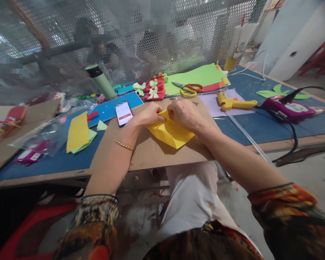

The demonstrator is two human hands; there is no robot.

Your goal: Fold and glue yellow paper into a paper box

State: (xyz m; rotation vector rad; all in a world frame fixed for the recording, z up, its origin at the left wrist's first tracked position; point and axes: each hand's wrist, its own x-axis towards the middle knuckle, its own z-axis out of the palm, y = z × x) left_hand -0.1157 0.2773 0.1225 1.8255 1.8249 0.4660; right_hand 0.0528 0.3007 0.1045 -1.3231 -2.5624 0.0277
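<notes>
A sheet of yellow paper [176, 134], creased and partly folded, lies over the cardboard [148, 155] in front of me. My left hand [151, 113] pinches its far left edge between thumb and fingers. Close beside it, my right hand [183, 112] is closed on the paper's upper edge, the fingertips partly hidden. Just left of my left hand lies a phone [124, 113] with a lit screen. Beyond my hands are yellow-handled scissors [189, 90] and red folded paper pieces with pale green bows [154, 88].
To the right, a yellow glue gun [237, 103] rests on lilac paper, near a purple device [287, 108] with black cables. Left are yellow and green papers [78, 133] and plastic wrap. A green bottle [101, 82] and a drink cup [237, 48] stand at the back, before a perforated metal screen.
</notes>
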